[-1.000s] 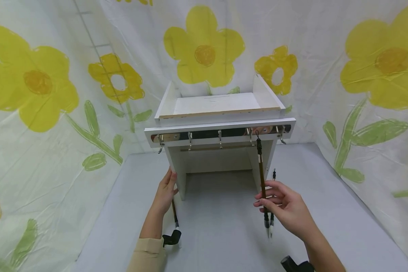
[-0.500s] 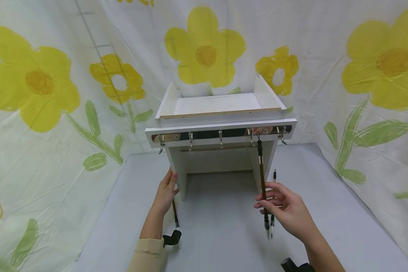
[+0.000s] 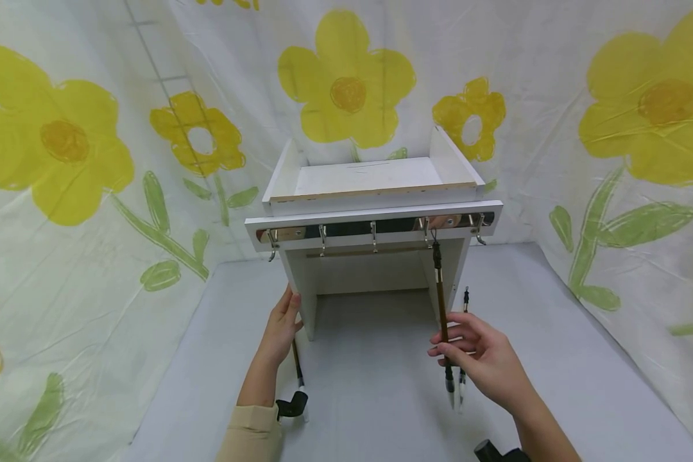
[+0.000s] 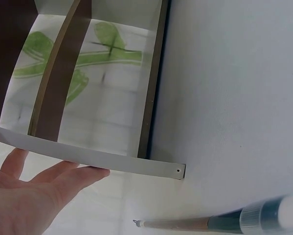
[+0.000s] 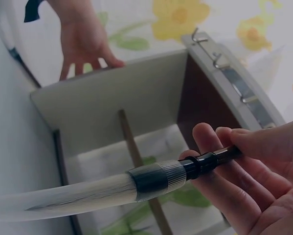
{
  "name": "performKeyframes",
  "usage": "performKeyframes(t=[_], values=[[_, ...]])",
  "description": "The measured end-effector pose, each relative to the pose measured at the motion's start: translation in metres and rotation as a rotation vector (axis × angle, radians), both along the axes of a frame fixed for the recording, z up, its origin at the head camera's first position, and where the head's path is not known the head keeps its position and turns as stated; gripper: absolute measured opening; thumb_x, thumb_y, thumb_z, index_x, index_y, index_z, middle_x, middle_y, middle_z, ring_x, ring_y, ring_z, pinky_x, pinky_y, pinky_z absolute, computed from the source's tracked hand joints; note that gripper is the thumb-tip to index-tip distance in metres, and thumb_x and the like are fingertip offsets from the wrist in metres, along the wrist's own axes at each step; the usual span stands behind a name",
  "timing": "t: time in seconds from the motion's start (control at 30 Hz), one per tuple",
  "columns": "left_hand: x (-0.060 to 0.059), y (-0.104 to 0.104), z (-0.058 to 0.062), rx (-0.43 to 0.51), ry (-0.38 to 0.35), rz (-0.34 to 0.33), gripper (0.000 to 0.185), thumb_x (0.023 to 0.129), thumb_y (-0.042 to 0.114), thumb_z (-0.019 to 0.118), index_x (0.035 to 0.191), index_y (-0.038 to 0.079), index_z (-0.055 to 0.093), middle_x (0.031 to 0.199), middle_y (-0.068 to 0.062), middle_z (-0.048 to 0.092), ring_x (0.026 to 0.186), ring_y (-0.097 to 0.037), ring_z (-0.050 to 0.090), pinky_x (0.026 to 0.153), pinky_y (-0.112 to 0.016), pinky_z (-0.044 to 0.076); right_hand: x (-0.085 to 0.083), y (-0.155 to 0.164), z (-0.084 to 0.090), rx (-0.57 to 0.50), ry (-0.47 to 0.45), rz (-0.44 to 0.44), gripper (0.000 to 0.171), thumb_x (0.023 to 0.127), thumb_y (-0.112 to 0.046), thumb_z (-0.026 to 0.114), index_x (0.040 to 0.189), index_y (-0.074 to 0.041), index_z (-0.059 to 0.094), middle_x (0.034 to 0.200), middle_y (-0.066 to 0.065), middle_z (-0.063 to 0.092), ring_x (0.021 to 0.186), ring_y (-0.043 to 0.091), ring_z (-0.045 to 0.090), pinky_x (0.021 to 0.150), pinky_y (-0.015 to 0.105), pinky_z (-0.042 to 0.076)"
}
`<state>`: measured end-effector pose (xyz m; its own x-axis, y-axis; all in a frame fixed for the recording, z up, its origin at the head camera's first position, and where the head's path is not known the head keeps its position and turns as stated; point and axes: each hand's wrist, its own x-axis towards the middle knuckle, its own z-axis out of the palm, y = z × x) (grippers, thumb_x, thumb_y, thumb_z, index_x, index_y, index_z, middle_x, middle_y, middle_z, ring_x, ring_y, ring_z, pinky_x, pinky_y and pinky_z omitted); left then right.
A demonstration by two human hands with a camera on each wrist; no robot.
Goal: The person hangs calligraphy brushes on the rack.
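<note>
Your right hand [image 3: 485, 362] pinches the calligraphy brush [image 3: 441, 308] — shaft upright, loop at the fourth hook [image 3: 427, 231] above; left hand [image 3: 280, 330] flat, fingers straight, on the rack's side panel [image 3: 296, 276].

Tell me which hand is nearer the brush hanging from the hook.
Right. The right hand pinches the hanging brush; the left hand rests on the stand's left panel.

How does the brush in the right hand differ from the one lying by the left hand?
The held brush hangs upright from a hook, pinched by the right hand. The lying brush rests flat on the table, ungripped beside the left hand. Both have brown handles.
</note>
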<state>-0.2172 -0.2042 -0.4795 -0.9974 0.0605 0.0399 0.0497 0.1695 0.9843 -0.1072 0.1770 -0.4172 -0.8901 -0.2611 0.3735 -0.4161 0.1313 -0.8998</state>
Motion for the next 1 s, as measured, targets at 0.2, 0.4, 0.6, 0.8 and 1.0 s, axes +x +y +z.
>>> performKeyframes(t=[0.2, 0.4, 0.6, 0.8, 1.0], values=[[-0.002, 0.001, -0.002, -0.001, 0.007, -0.013, 0.067, 0.103, 0.059, 0.04, 0.162, 0.036, 0.017, 0.17, 0.002, 0.014, 0.154, -0.034, 0.021, 0.111, -0.064, 0.036, 0.0, 0.0, -0.002, 0.003, -0.013, -0.002, 0.041, 0.093, 0.003, 0.068, 0.132, 0.0, 0.053, 0.102, 0.008, 0.074, 0.085, 0.021, 0.077, 0.068, 0.042, 0.063], [-0.001, 0.0, -0.003, -0.007, 0.003, 0.006, 0.067, 0.102, 0.061, 0.04, 0.161, 0.038, 0.018, 0.17, 0.003, 0.015, 0.154, -0.034, 0.023, 0.11, -0.064, 0.038, 0.001, 0.0, -0.005, -0.003, -0.029, 0.01, 0.041, 0.094, 0.003, 0.068, 0.132, 0.001, 0.053, 0.103, 0.007, 0.074, 0.086, 0.021, 0.076, 0.069, 0.04, 0.064], [-0.001, -0.001, -0.001, -0.026, -0.003, 0.009, 0.067, 0.1, 0.065, 0.04, 0.16, 0.042, 0.018, 0.169, 0.007, 0.015, 0.154, -0.031, 0.022, 0.11, -0.062, 0.038, 0.001, 0.0, -0.008, -0.008, -0.038, 0.011, 0.04, 0.094, 0.002, 0.067, 0.132, 0.0, 0.053, 0.103, 0.006, 0.074, 0.086, 0.021, 0.076, 0.069, 0.04, 0.064], [-0.001, -0.001, -0.002, -0.012, -0.009, 0.003, 0.068, 0.102, 0.062, 0.039, 0.162, 0.037, 0.017, 0.17, 0.004, 0.014, 0.154, -0.032, 0.022, 0.111, -0.062, 0.038, 0.003, 0.001, -0.009, -0.008, -0.064, 0.012, 0.041, 0.095, 0.001, 0.067, 0.133, 0.0, 0.052, 0.104, 0.014, 0.073, 0.087, 0.021, 0.076, 0.07, 0.039, 0.064], [-0.001, 0.0, -0.003, -0.008, -0.008, 0.003, 0.068, 0.102, 0.061, 0.039, 0.162, 0.037, 0.016, 0.17, 0.003, 0.013, 0.154, -0.034, 0.021, 0.111, -0.064, 0.037, 0.005, 0.001, -0.012, -0.013, -0.08, 0.009, 0.041, 0.094, -0.001, 0.068, 0.132, -0.001, 0.052, 0.104, 0.015, 0.073, 0.086, 0.022, 0.077, 0.07, 0.039, 0.064]])
